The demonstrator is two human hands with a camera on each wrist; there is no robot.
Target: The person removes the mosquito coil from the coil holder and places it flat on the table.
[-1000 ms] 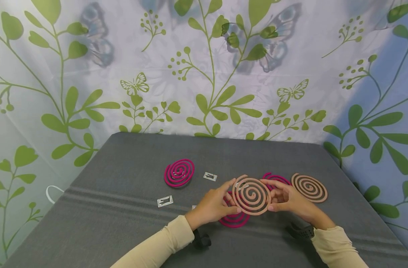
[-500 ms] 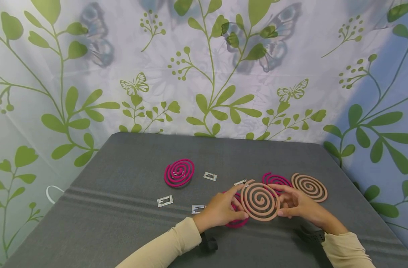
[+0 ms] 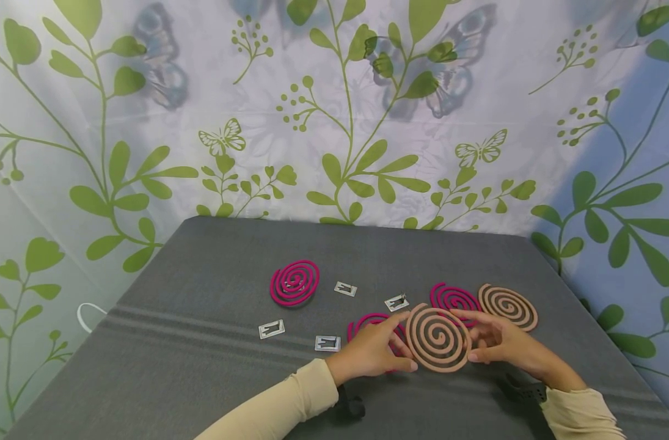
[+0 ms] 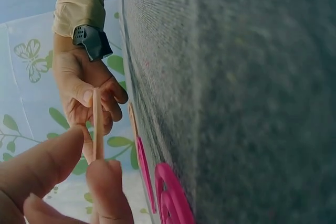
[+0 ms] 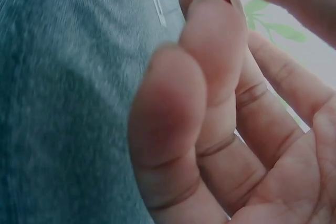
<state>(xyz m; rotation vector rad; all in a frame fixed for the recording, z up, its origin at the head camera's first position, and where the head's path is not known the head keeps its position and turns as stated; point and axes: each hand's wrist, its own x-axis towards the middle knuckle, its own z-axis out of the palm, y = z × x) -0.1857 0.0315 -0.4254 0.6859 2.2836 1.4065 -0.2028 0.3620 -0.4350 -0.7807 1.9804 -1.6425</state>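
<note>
Between both hands I hold a tan mosquito coil [image 3: 439, 338], raised over the table and facing me. My left hand [image 3: 372, 349] pinches its left edge with thumb and fingers; my right hand [image 3: 504, 345] pinches the right edge. Seen edge-on in the left wrist view, the coil [image 4: 97, 124] looks like a thin bar between the two hands. Behind my left hand lies a pink coil [image 3: 374, 316], partly hidden. Another pink coil [image 3: 454, 297] is behind the held one, beside a second tan coil [image 3: 507, 305].
A third pink coil [image 3: 294, 283] lies further left over a small metal stand. Other flat metal stands, such as one near my left wrist [image 3: 327, 343] and one further back [image 3: 345, 288], lie on the grey table [image 3: 175, 366]. A leaf-patterned curtain [image 3: 312, 122] hangs behind.
Both hands have moved right and slightly toward me with the tan coil. The pink coil and metal stands behind my left hand show more now.
</note>
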